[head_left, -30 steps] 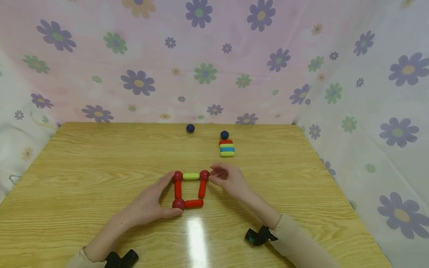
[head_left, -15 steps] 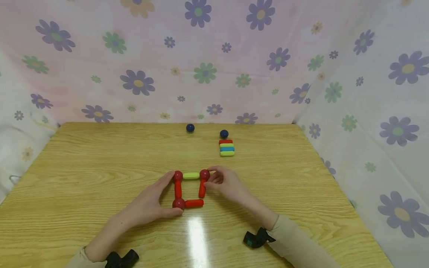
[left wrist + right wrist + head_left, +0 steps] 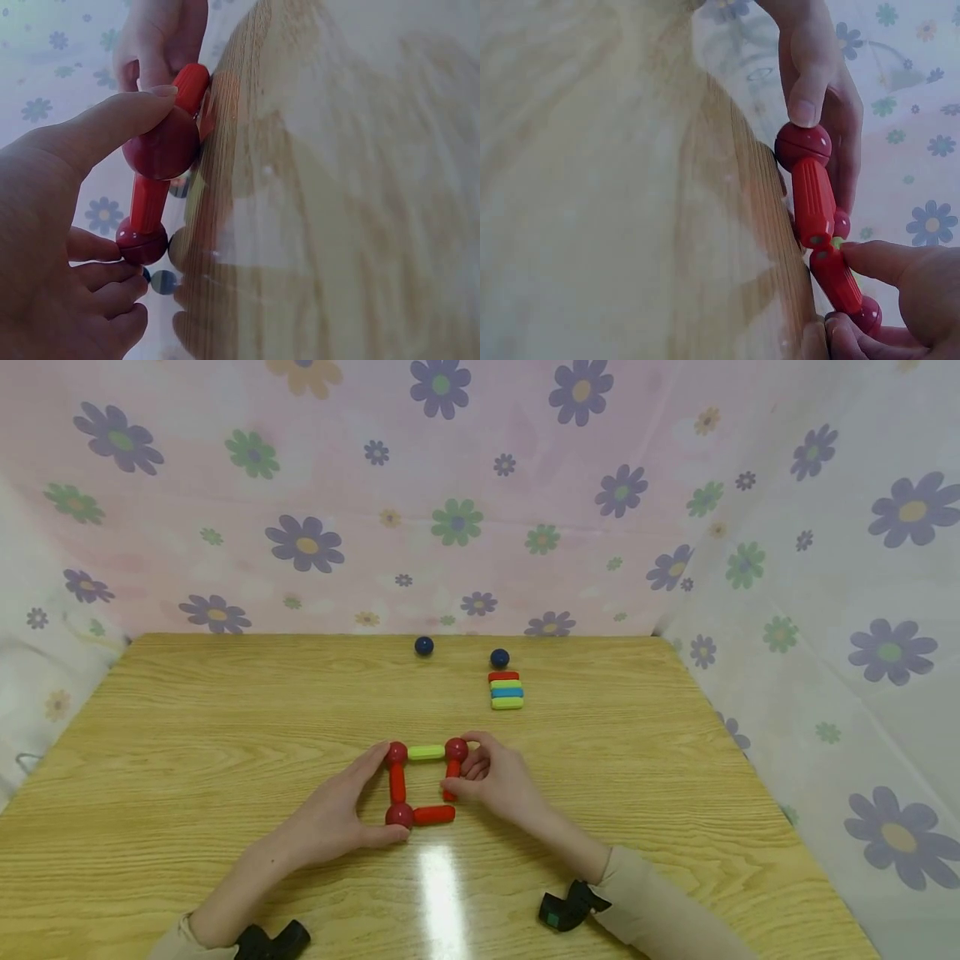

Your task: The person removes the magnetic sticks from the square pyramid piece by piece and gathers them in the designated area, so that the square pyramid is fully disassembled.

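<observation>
A four-sided toy frame of balls and rods lies on the table. My left hand [image 3: 330,818] spans its left side, thumb on the near red ball [image 3: 161,146] and fingers at the far-left red ball [image 3: 397,752], gripping the left red rod [image 3: 397,782] between them. A yellow-green rod [image 3: 427,752] joins the two far balls. With my right hand [image 3: 502,781] I pinch the right red rod [image 3: 835,279], thumb near its free end, forefinger at the far-right red ball [image 3: 456,749]. The near red rod [image 3: 434,814] ends close to it, with no ball at that corner.
Two dark blue balls, one at the back middle [image 3: 424,646] and one further right [image 3: 499,658], rest on the wooden table [image 3: 247,718]. Beside the right one lies a row of several rods [image 3: 507,692], red, yellow-green and blue. A flowered cloth [image 3: 457,560] hangs behind.
My right hand has moved in from beside the far-right ball; its thumb has come down and left onto the right red rod. The left hand keeps its place.
</observation>
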A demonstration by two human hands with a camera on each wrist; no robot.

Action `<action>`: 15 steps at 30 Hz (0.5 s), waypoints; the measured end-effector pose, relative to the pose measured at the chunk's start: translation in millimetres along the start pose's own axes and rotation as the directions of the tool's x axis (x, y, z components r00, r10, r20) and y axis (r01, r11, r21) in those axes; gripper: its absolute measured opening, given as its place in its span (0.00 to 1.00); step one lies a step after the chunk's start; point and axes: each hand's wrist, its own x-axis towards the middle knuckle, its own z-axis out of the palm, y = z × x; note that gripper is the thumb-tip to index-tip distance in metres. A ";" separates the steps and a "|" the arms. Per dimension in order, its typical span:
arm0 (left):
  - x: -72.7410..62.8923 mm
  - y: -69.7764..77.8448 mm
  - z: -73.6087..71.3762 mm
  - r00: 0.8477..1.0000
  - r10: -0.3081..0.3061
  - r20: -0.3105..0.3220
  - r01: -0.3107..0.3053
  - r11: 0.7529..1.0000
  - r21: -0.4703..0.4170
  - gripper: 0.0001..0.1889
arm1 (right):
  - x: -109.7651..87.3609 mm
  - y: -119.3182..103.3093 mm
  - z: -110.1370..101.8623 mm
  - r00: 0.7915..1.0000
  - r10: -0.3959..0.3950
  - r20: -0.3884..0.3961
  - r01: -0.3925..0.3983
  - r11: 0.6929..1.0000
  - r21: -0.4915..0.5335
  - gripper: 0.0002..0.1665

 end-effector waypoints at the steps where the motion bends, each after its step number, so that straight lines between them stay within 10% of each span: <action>1: 0.0 0.2 -0.1 1.000 0.001 -0.001 -0.001 1.000 0.002 0.62 | -0.2 -1.1 0.7 1.000 0.003 -0.001 -0.003 1.000 -0.004 0.37; 15: -2.6 1.6 -1.1 1.000 -0.026 0.015 0.026 1.000 -0.002 0.62 | 3.0 4.0 -7.6 0.999 0.011 0.050 -0.009 0.999 -0.031 0.35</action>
